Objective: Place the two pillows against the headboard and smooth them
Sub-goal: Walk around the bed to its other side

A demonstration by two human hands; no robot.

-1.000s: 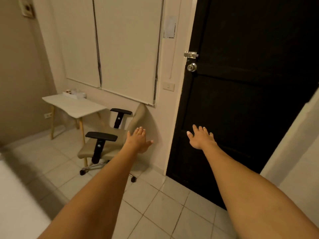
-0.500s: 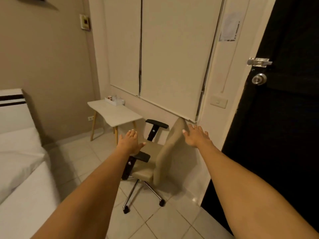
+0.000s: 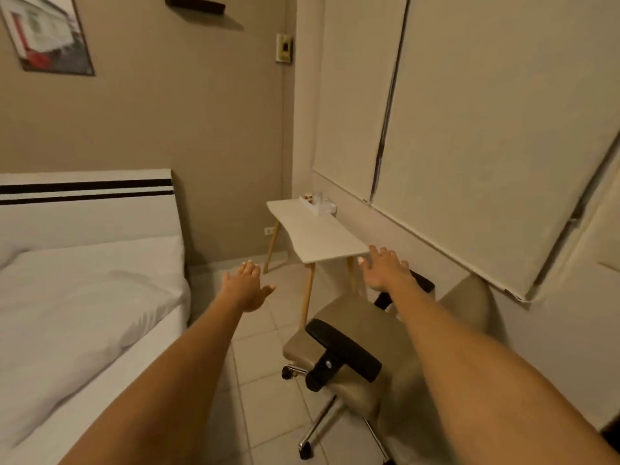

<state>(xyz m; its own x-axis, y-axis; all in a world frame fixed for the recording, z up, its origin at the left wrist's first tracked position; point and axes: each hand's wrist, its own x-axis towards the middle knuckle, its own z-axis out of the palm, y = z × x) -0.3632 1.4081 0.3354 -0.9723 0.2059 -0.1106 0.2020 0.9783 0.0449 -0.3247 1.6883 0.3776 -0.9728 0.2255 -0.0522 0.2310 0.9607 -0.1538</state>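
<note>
Both hands are stretched out ahead of me and hold nothing: my left hand has its fingers lying close together with the thumb out, and my right hand has its fingers slightly spread, hovering over the near end of the small white table. The headboard with its two dark stripes stands far left, and what looks like one white pillow lies on the bed just in front of it; I cannot make out a second one from here.

The risk, as I judge it, is the office chair sitting near and right, directly under my right forearm. Swinging left toward the bed could catch its black armrest and roll it. The gap between bed and chair is tight, so a hurried step could clip the castors. Reaching blindly could also miss the hidden pillow.
</note>
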